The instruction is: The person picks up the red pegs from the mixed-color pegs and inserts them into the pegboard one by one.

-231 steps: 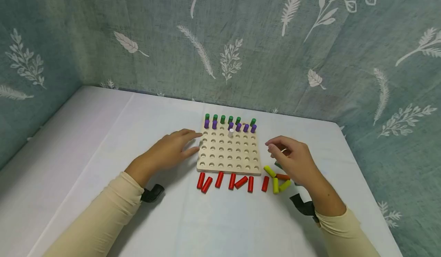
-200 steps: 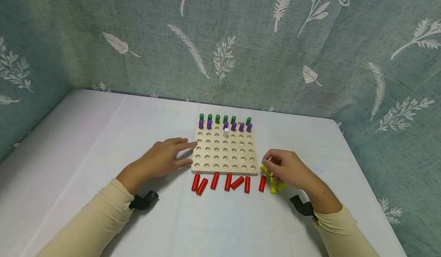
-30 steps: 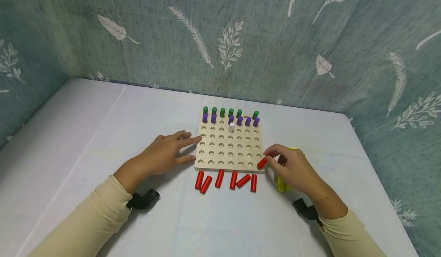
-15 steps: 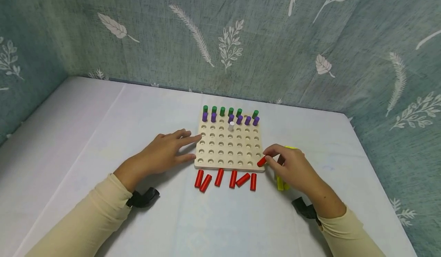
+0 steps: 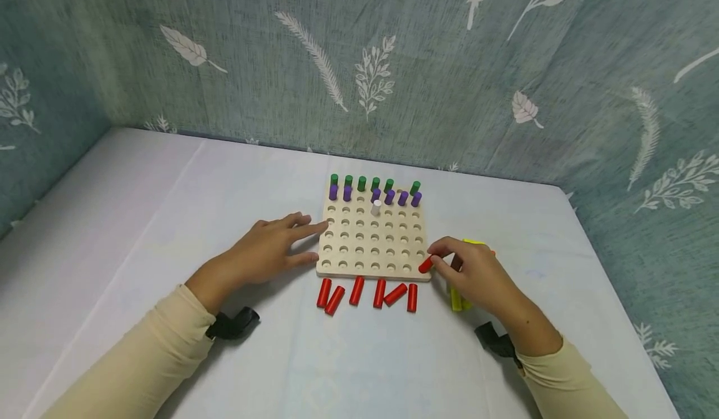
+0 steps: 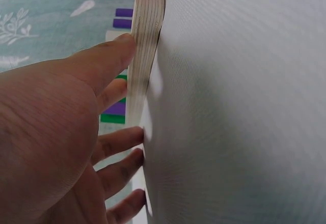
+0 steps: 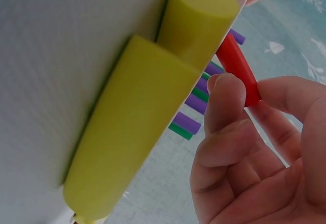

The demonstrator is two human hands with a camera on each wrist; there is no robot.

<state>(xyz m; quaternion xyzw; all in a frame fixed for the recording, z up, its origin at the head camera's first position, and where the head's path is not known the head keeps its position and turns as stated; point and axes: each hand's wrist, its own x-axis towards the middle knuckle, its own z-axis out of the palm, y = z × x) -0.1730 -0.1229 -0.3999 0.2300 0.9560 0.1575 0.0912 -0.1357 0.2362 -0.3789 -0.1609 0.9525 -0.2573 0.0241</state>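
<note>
A square wooden pegboard (image 5: 367, 238) lies on the white table. My right hand (image 5: 474, 272) pinches a red peg (image 5: 426, 264) between thumb and fingertips, tilted at the board's near right corner. In the right wrist view the same red peg (image 7: 240, 71) slants up from the fingertips; whether its end sits in the hole cannot be told. My left hand (image 5: 269, 247) rests at the board's left edge with fingers extended, thumb and fingertips against the side, as the left wrist view shows on the board's edge (image 6: 145, 46).
Green pegs (image 5: 362, 183) and purple pegs (image 5: 390, 197) stand in the far rows, with one white peg (image 5: 376, 207) before them. Several red pegs (image 5: 356, 290) lie along the near edge. Yellow pegs (image 5: 456, 299) lie beside and partly behind my right hand. A patterned cloth wall (image 5: 224, 100) stands behind.
Since the oldest frames, my right hand has picked up the rightmost red peg and brought it to the board's near right corner. Over the last second both hands have stayed nearly still.
</note>
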